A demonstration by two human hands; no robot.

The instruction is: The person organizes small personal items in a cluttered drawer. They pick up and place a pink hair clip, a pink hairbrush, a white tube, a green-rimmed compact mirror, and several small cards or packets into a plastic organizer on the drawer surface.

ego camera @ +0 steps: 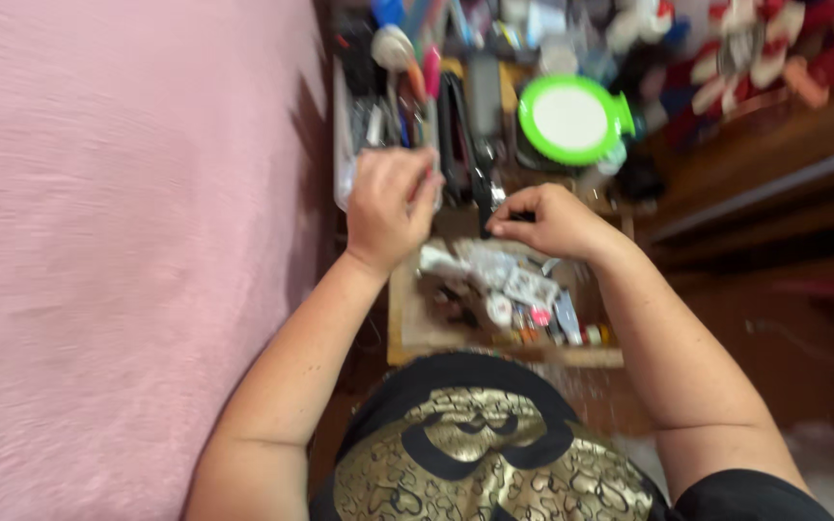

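Observation:
My left hand is curled shut above the near end of a clear tray of pens and tools; whether it holds something small I cannot tell. My right hand pinches a thin dark object between thumb and fingers, just over an open wooden drawer. The drawer is full of crumpled wrappers, small tubes and little bottles. The picture is blurred by motion.
A pink bed cover fills the left side. A round green-rimmed mirror lies beyond the drawer among cluttered items. Dark wooden furniture runs along the right. My lap in black and gold cloth is at the bottom.

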